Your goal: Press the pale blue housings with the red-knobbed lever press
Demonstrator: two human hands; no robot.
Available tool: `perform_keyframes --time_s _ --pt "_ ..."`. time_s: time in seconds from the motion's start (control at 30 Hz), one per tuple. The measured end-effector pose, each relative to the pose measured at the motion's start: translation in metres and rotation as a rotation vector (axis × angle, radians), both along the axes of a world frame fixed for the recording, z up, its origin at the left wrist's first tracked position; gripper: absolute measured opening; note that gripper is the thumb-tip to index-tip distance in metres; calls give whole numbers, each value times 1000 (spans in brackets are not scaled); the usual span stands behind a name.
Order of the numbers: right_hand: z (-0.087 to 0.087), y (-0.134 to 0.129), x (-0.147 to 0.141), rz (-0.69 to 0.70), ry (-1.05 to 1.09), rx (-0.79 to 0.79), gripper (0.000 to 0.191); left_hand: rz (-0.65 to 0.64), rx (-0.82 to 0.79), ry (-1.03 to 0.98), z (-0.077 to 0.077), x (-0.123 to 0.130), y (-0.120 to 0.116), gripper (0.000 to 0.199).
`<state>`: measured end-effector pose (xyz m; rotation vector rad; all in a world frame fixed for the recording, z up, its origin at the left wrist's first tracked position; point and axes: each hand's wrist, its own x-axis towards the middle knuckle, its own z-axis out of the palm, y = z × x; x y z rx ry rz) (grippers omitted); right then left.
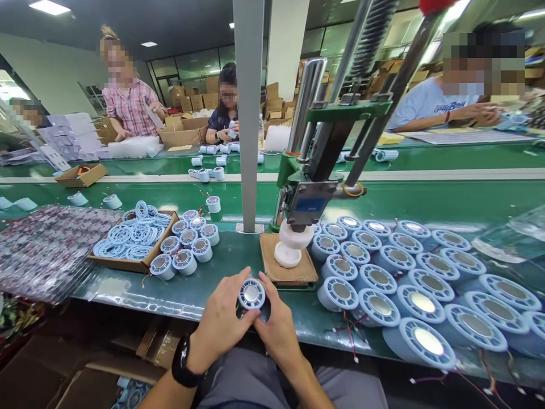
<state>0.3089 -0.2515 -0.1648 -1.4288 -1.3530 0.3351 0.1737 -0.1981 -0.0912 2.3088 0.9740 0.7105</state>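
Observation:
Above the table's front edge, a light-blue round housing with a silver disc in its slotted top is held between both hands. My left hand, a dark band at its wrist, is closed around one side of it. On the other side, my right hand is closed with thumb and fingers against the rim. Just beyond stands a hand press; its white pressing head hangs over a white round seat on a brown-topped base. The underside of the held housing is hidden by my hands.
Many similar housings with trailing wires crowd the right side. At left are a cardboard tray of blue rings, more housings and stacked clear plastic trays. A grey post rises behind. Co-workers sit or stand across the green conveyor.

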Motion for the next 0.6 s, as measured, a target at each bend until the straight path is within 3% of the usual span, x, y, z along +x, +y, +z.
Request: perform_keyframes --time_s 0.33,0.6 --pt "2 -1 0 11 89 -51 72 253 -201 -155 -8 12 -12 71" --pt "4 -2 0 21 96 -37 77 357 -309 -247 -13 17 -19 72"
